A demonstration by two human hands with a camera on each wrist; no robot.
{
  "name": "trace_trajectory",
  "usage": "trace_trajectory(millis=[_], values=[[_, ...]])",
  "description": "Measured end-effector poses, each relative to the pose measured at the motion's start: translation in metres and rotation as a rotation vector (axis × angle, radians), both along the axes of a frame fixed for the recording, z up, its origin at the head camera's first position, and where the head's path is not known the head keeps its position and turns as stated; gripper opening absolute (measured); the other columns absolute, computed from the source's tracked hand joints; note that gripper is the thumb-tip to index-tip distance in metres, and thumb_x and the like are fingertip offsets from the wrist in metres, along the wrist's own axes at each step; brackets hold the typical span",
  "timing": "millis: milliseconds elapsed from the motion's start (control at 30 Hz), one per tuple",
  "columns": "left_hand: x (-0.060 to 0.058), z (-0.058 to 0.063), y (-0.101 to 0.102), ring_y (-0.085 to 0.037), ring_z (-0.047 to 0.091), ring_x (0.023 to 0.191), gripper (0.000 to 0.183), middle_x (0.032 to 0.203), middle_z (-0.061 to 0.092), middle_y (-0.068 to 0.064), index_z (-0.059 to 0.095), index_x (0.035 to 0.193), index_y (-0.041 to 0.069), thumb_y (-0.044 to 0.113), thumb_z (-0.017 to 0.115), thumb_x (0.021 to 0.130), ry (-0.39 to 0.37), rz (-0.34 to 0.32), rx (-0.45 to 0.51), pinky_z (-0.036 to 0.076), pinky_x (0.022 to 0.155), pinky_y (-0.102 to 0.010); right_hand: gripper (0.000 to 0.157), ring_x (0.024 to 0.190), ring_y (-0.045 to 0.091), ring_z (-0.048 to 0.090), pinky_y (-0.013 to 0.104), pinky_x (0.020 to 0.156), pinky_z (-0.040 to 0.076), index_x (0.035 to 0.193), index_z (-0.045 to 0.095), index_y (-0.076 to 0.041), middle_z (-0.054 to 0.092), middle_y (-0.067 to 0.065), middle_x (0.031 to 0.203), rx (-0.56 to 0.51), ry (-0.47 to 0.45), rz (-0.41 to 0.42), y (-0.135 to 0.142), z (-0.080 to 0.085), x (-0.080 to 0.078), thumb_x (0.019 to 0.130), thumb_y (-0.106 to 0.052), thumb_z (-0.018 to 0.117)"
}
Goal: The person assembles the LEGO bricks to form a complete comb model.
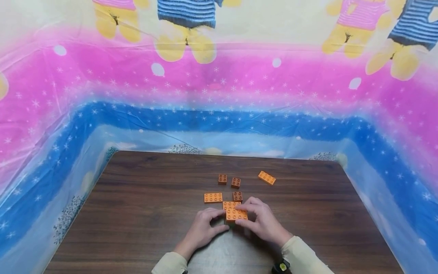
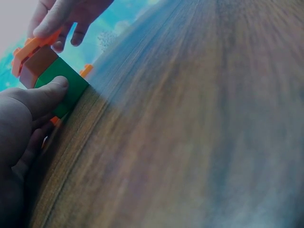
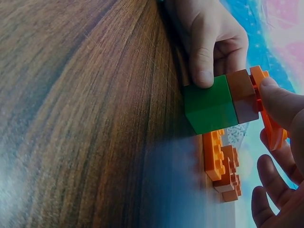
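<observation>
A small stack stands on the table, with a green block (image 3: 211,107) at the bottom and a brown brick (image 3: 243,95) above it. Over the brown brick sits an orange plate (image 1: 237,215); a narrow gap shows between them in the right wrist view. My left hand (image 1: 202,228) grips the green block, its thumb lying against one face. From the other side my right hand (image 1: 261,220) pinches the orange plate, thumb on the near edge. Another orange piece (image 1: 227,204) shows just behind the plate in the head view.
Behind the stack lie several loose bricks: an orange one (image 1: 213,197) to the left, brown ones (image 1: 222,179) farther back, a brown one (image 1: 237,196) close behind, and an orange one (image 1: 267,177) at right. Printed cloth (image 1: 212,120) hangs around the wooden table (image 1: 137,198).
</observation>
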State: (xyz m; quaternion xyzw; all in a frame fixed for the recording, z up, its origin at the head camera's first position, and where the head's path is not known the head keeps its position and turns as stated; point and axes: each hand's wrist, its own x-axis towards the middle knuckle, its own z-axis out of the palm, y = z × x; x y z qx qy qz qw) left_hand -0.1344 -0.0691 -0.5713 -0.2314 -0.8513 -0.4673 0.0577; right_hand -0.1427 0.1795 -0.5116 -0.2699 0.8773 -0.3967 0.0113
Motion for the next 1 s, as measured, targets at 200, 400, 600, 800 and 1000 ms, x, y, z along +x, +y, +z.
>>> trace_trajectory(millis=[200,400,600,800,1000], values=[[-0.0009,-0.0002,0.0002,-0.016,0.071,0.112,0.040,0.117,0.078,0.001,0.078,0.123,0.011,0.021,0.090,0.085,0.015,-0.002,-0.008,0.058,0.098,-0.041,0.035,0.089,0.023,0.059,0.029,0.068,0.051,0.123,0.078,-0.024,0.060,-0.017,0.099,0.022,0.013,0.001,0.0001,0.0016,-0.0016,0.092,-0.040,0.082],[-0.0007,-0.0002,0.0010,-0.016,0.071,0.111,0.040,0.116,0.078,0.001,0.078,0.122,0.011,0.020,0.090,0.085,0.016,0.000,-0.008,0.058,0.098,-0.041,0.036,0.088,0.015,0.055,0.024,0.069,0.047,0.123,0.078,-0.020,0.061,-0.016,0.099,0.044,0.041,0.015,0.0009,0.0022,-0.0019,0.093,-0.040,0.081],[-0.0001,0.0017,0.0009,-0.015,0.071,0.113,0.041,0.118,0.078,0.001,0.078,0.123,0.010,0.020,0.090,0.085,-0.026,-0.002,-0.008,0.058,0.099,-0.040,0.036,0.090,0.006,0.052,0.024,0.072,0.047,0.123,0.079,-0.020,0.062,-0.018,0.101,0.082,0.083,0.022,0.0011,0.0040,-0.0023,0.093,-0.041,0.081],[0.0000,0.0026,0.0007,-0.016,0.071,0.112,0.040,0.118,0.078,0.001,0.078,0.123,0.010,0.021,0.089,0.086,-0.034,-0.006,-0.008,0.058,0.099,-0.041,0.037,0.088,0.005,0.051,0.024,0.070,0.046,0.123,0.079,-0.020,0.060,-0.019,0.099,0.107,0.090,0.030,0.0010,0.0056,-0.0032,0.093,-0.042,0.081],[-0.0003,0.0020,0.0002,-0.016,0.071,0.112,0.039,0.117,0.078,0.001,0.078,0.122,0.011,0.022,0.089,0.086,-0.025,-0.003,-0.003,0.058,0.098,-0.041,0.036,0.086,0.005,0.048,0.023,0.070,0.044,0.122,0.079,-0.020,0.059,-0.020,0.098,0.166,0.138,0.051,0.0004,0.0090,-0.0053,0.093,-0.041,0.081]])
